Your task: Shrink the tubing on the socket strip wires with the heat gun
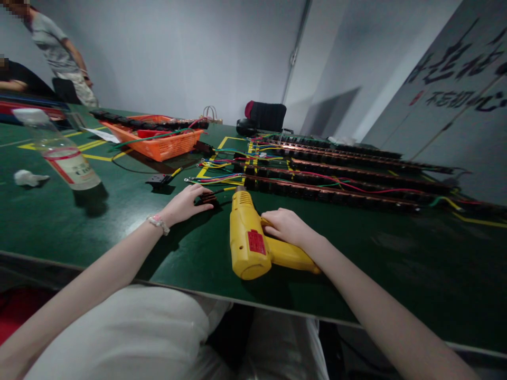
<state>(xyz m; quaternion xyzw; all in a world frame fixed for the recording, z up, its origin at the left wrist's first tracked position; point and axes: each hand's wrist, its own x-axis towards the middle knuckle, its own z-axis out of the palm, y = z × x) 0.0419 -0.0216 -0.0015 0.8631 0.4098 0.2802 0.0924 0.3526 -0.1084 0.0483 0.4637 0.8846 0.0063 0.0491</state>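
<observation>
A yellow heat gun with a red label is in front of me, its nozzle pointing away toward the wires. My right hand is closed on its handle by the trigger. To the left of the nozzle, my left hand has its fingers on a small dark block, partly hidden by the fingers. From this block a black and yellow wire runs to just by the nozzle. Another black block with a yellow-tipped lead lies on the table past my left hand.
Long dark strips with copper bars and coloured wires lie across the green table. An orange basket holds another strip. A bottle and crumpled tissue are at left. Two people are at the far left.
</observation>
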